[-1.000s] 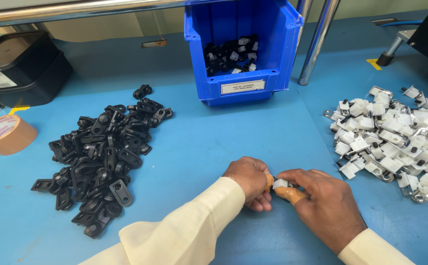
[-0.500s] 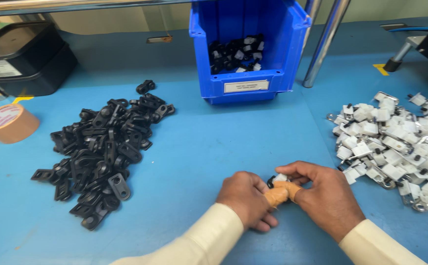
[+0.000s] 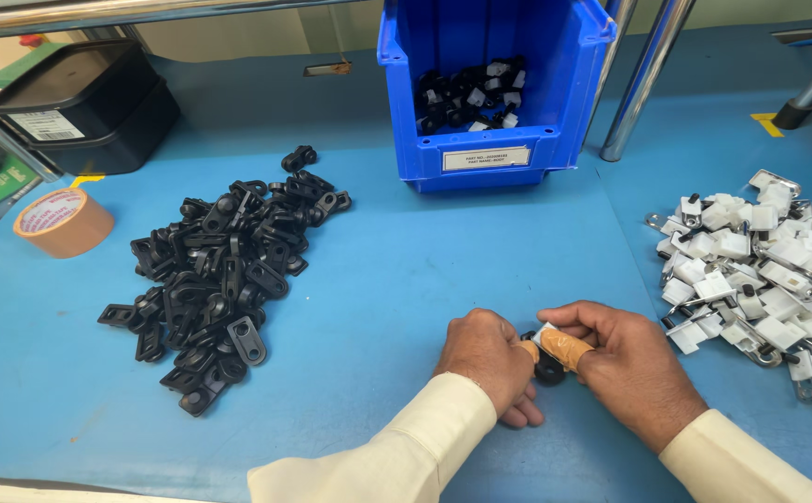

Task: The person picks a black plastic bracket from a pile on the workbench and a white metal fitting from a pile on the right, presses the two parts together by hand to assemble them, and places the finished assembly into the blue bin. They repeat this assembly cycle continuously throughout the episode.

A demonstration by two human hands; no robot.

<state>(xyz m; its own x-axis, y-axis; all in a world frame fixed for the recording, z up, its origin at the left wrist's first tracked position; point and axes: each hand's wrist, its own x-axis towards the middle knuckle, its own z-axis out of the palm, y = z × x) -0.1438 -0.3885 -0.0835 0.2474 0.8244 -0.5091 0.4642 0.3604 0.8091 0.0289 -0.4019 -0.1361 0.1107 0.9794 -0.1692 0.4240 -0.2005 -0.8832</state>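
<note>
Head view: at lower centre of the frame, the left hand (image 3: 488,359) and right hand (image 3: 631,371) meet over the blue surface (image 3: 406,279). Both hands pinch a small black-and-white clip (image 3: 545,354) between their fingertips. A pile of black clips (image 3: 224,270) lies at left, a pile of white clips (image 3: 760,279) at right, and a blue bin (image 3: 490,140) stands at upper centre.

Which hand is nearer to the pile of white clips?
Right. The right hand sits just left of the pile of white clips, close to its nearest pieces. The left hand is further left, beyond the right hand.
</note>
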